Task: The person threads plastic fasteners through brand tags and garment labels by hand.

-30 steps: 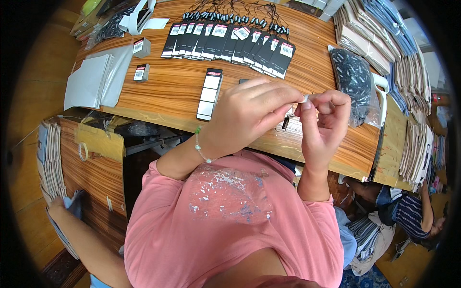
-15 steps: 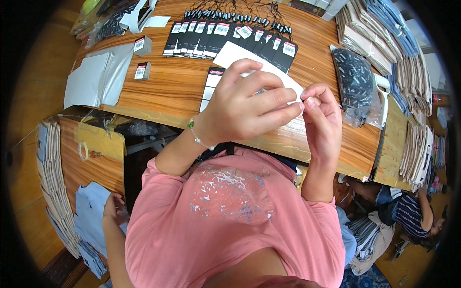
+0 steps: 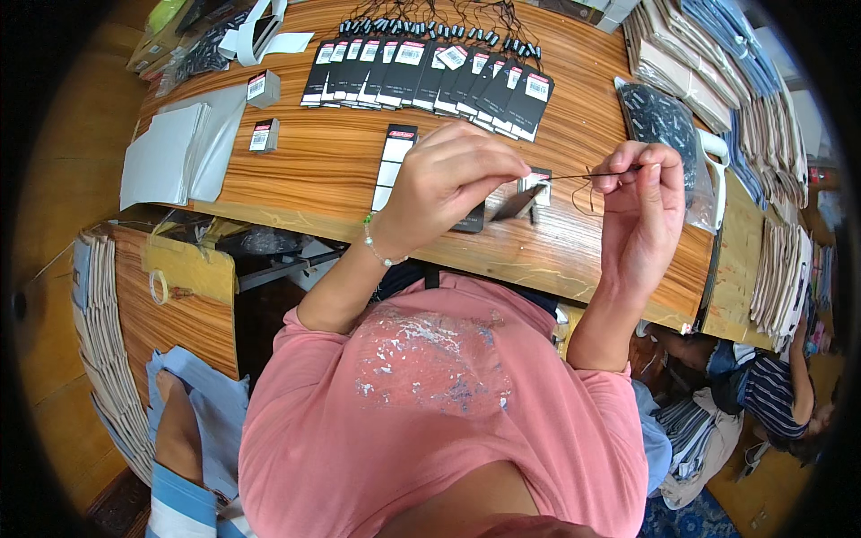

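Observation:
Over the table, a thin black cord (image 3: 567,177) is stretched between my two hands. My left hand (image 3: 448,184), with a beaded bracelet at the wrist, pinches it at one end. The other part of the cord is pinched between the fingertips of my right hand (image 3: 639,215), and a loose loop dangles beside them. A dark hang tag (image 3: 518,204), blurred, hangs tilted below the cord near my left fingertips. Under my left hand lies a black-headed strip with white labels (image 3: 391,166), partly covered. Farther off, several black hang tags (image 3: 408,76) with cords lie fanned in a row.
Two small label stacks (image 3: 263,134) and white sheets (image 3: 166,148) lie at the left. A plastic bag of black cords (image 3: 659,143) sits at the right, beside folded garments (image 3: 677,72). A co-worker's arm (image 3: 179,430) reaches over blue cloth at lower left; another person (image 3: 771,394) is at lower right.
The white card that was in front of my hands is out of sight. My right hand has moved right, drawing the cord out from the left, and a dark tag now hangs below.

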Demonstrator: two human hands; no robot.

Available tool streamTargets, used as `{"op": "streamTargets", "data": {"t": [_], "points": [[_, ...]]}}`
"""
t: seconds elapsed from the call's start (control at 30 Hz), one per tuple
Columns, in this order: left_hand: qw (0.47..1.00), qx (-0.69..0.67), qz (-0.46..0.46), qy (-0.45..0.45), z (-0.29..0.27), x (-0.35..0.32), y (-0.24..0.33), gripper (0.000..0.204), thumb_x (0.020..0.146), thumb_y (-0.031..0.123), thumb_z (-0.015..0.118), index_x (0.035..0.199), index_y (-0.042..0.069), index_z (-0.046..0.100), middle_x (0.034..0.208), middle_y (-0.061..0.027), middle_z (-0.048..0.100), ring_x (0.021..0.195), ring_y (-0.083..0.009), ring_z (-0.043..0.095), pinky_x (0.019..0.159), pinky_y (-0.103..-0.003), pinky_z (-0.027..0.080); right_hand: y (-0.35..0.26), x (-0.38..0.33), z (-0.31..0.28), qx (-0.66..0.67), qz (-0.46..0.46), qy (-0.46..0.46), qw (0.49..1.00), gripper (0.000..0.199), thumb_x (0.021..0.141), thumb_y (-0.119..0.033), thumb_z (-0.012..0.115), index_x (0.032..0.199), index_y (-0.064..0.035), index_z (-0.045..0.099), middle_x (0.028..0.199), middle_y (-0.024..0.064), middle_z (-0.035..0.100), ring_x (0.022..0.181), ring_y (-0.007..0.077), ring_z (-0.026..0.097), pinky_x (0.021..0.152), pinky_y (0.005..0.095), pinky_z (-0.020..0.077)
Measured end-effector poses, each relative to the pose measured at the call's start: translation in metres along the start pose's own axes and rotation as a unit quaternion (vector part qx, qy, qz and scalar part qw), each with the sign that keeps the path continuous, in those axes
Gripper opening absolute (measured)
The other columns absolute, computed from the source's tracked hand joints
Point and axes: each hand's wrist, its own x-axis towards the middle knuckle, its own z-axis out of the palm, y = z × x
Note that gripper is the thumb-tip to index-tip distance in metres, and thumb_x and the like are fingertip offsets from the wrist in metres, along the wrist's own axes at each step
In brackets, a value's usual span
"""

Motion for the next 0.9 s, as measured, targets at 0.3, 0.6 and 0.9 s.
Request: {"op": "streamTargets", "data": {"t": [0.3,0.6,0.9], "points": [[0.929,-0.297,-0.218,-0.018,0.007,-0.018,-0.011,0.014,0.080,0.005,0.054,0.092,0.002,0.046,0.093,-0.0106,0.054,0.090,-0.0156,0.053,0.080,-0.027,0.042,-0.006,0.007,0.012,0.048,-0.031,-0.011,0.998,0.012,0.089,-0.012,0.043,0.095,-0.0022,0.043,0.084,0.0140,0.050,0.068,0.0183,0.054,0.065,0.0286,0.0456],[0.995,-0.049,-0.051,0.066,0.034,-0.012,0.006,0.047,0.066,0.039,0.069,0.092,0.006,0.047,0.097,-0.0085,0.049,0.093,-0.0223,0.046,0.082,-0.033,0.034,-0.006,0.002,0.019,0.100,-0.027,-0.020,0.994,0.012,0.089,-0.013,0.043,0.095,-0.0030,0.043,0.085,0.0146,0.050,0.068,0.0193,0.055,0.064,0.0303,0.0468],[0.973,-0.080,-0.071,0.203,0.044,-0.015,0.004,0.036,0.061,0.010,0.075,0.084,0.006,0.048,0.083,-0.0081,0.045,0.075,-0.0180,0.044,0.065,-0.028,0.037,0.000,-0.002,0.029,0.177,-0.006,-0.033,0.984,0.011,0.090,-0.015,0.042,0.095,-0.0058,0.043,0.086,0.0114,0.050,0.067,0.0180,0.053,0.063,0.0294,0.0451]]}}
